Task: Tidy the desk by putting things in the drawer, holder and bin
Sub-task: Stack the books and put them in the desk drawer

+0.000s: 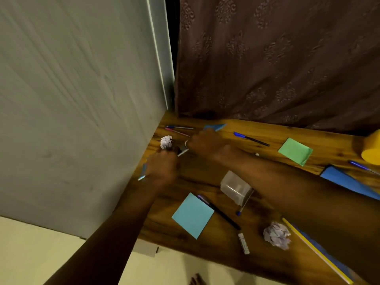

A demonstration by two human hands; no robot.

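By the nine o'clock edge of the worktop [197, 177], the left hand [162, 167] has its grip closed round a blue slip [143, 172]; a paper ball [166, 142] lies at its twelve o'clock. The right hand [205, 140] is blurred, its grip unreadable. Toward three o'clock, a blue note [193, 214], the tipped holder [236, 188] and a green note [295, 151] lie loose: tidying looks barely begun.

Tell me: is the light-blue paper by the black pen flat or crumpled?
Flat: the light-blue paper lies spread on the desk with square corners.
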